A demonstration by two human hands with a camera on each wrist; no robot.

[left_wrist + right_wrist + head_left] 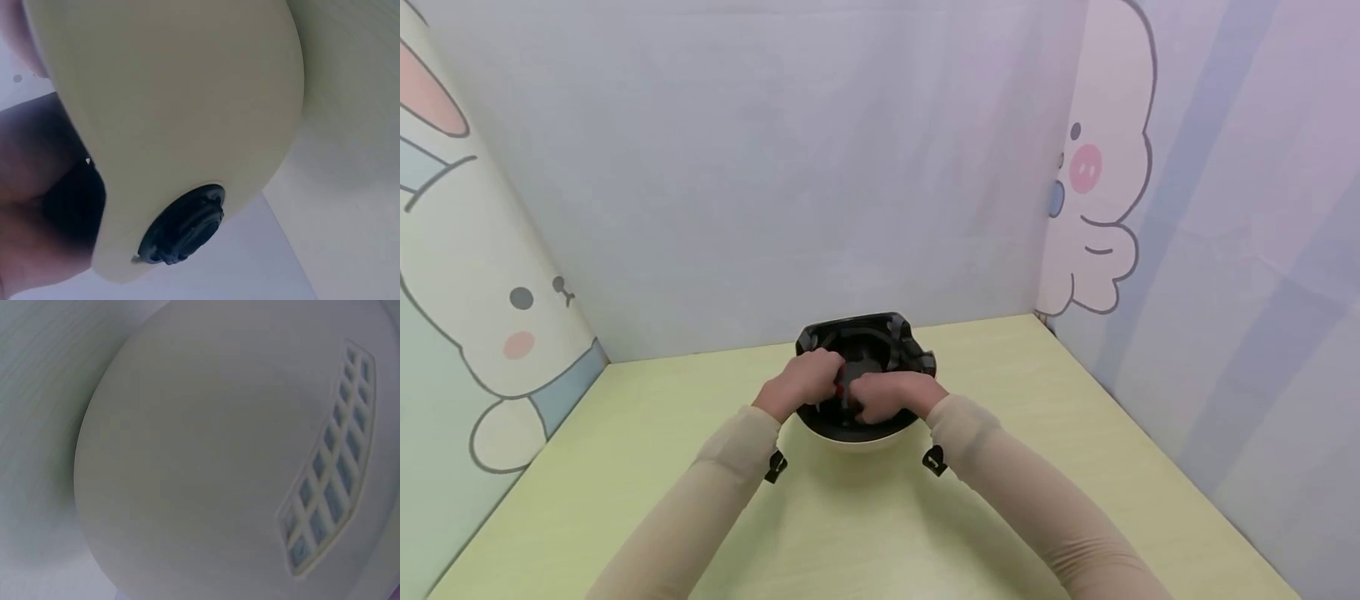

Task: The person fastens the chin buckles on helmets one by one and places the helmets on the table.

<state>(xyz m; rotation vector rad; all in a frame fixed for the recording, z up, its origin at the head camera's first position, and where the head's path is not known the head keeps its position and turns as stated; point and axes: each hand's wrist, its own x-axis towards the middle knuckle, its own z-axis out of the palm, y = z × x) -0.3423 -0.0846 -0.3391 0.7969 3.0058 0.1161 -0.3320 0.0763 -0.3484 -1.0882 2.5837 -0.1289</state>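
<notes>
A cream helmet (861,446) lies upside down on the table, its black lining (857,333) facing up. Both hands reach into its hollow. My left hand (805,379) comes over the left rim with curled fingers, beside a small red piece (840,389) on what looks like the dark chin strap. Opposite it, close by, my right hand (887,393) curls its fingers down at the same dark strap; its fingertips are mostly hidden. The left wrist view shows the shell with a round black fitting (184,225). A latticed vent (331,469) fills part of the right wrist view.
The helmet stands toward the back of a pale yellow-green table (850,533). A grey-white cloth wall (775,167) rises behind it. Side panels carry a cartoon rabbit (490,308) and a cartoon pig (1097,167). Black wrist mounts (935,460) hang beneath the sleeves.
</notes>
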